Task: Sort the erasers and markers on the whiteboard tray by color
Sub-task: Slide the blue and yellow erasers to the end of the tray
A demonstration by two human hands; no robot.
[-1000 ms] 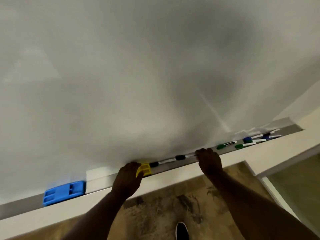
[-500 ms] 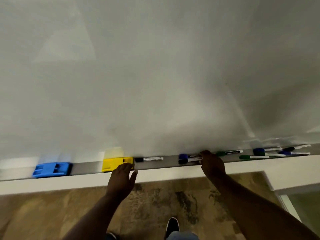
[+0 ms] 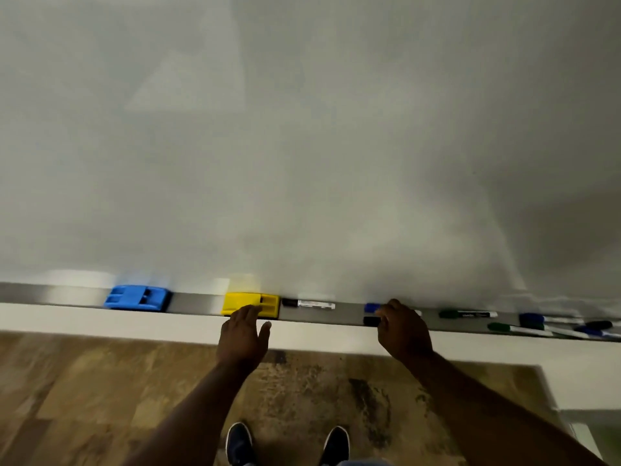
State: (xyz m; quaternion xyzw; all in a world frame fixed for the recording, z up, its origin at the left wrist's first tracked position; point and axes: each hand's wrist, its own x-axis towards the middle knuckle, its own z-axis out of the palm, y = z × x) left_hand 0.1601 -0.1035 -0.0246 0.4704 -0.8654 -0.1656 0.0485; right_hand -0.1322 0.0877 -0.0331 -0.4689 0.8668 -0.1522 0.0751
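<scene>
A grey whiteboard tray (image 3: 195, 302) runs across the view. On it lie a blue eraser (image 3: 136, 297), a yellow eraser (image 3: 242, 301) and a black marker (image 3: 307, 303). My left hand (image 3: 242, 334) is open, fingers spread, with its fingertips at the yellow eraser's front edge. My right hand (image 3: 403, 329) is curled over two markers, a blue-capped one (image 3: 371, 307) and a black-capped one (image 3: 369, 320); their bodies are hidden under the hand. Further right lie two green markers (image 3: 465, 313) (image 3: 514, 328) and a cluster of blue and black markers (image 3: 568, 322).
The whiteboard (image 3: 302, 146) fills the upper view. A white ledge (image 3: 100, 322) runs below the tray. Below is a wooden floor (image 3: 84, 398) with my two dark shoes (image 3: 285, 443).
The view has swung left and levelled. My left hand let go of the yellow eraser, which now lies flat on the tray. My right hand stays on the markers.
</scene>
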